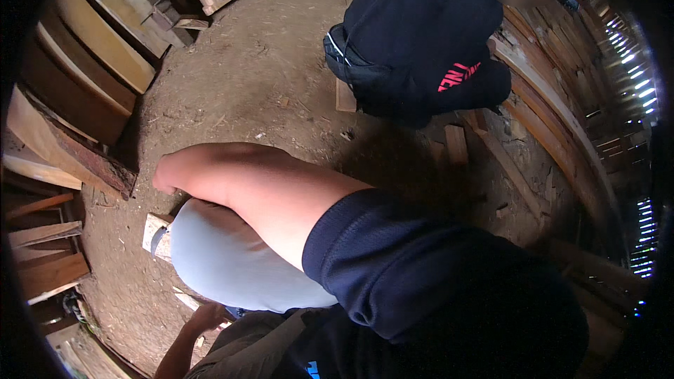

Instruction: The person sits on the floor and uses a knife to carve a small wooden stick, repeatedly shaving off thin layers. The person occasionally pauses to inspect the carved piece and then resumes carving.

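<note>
Right hand, seen from above with the wrist bent: the fingers are turned out of my view, and I cannot tell whether they are spread, curled or gripping. Left hand, near the lower edge: the fingers appear bent, but they are too small and too shaded for me to tell whether they hold anything. The right forearm runs from a dark sleeve across the view toward the left, passing above a light grey trouser leg; the left forearm rises from the lower edge, tilted to the right.

A pale wooden piece lies just left of the trouser leg and below the right hand, with a dark strip at its surface. I see its free end pointing toward the upper left; the leg hides the remainder, so I cannot fix its long axis. A smaller wood fragment lies near the left hand, slanting down to the right. The dirt floor surrounds them. At left I note stacked boards; at upper right, a crouching co-worker in dark clothing.
</note>
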Tool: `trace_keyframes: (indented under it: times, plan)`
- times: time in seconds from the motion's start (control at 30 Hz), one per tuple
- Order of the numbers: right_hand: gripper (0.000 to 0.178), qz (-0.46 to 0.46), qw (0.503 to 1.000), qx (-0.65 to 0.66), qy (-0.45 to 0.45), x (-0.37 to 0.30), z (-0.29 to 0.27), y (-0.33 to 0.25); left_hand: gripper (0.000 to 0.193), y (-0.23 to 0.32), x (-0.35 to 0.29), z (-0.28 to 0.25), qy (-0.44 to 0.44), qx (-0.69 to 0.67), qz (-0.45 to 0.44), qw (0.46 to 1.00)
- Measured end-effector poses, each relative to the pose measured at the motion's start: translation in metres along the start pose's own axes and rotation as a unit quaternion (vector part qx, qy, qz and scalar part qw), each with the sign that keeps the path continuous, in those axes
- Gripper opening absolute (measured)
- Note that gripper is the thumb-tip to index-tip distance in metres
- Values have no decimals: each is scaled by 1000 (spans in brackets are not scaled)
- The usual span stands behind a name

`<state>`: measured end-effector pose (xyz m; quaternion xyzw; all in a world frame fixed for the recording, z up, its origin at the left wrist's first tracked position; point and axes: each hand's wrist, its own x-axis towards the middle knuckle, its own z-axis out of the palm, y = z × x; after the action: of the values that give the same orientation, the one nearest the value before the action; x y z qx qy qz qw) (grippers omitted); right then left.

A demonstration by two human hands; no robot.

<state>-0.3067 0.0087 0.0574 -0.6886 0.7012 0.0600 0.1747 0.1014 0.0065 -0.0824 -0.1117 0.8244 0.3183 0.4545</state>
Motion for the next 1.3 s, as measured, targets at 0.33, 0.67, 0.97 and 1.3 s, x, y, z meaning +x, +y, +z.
trace_keyframes:
  times: [0.33, 0.67, 0.97, 1.3]
  plan:
    - [29, 27, 998, 27, 40, -4, 19, -3, 45, 17, 0, -18, 1, 9, 11, 1000]
    - [28, 22, 998, -21, 53, 24, 21, -10, 45, 33, -11, -20, -20, -147, 112, 982]
    - [30, 21, 995, -34, -87, 10, 6, 36, 40, 28, -2, -18, -34, 6, -58, 998]
    - [30, 279, 952, -125, -36, 7, -19, 195, 26, 51, -26, -46, -53, -87, -132, 986]
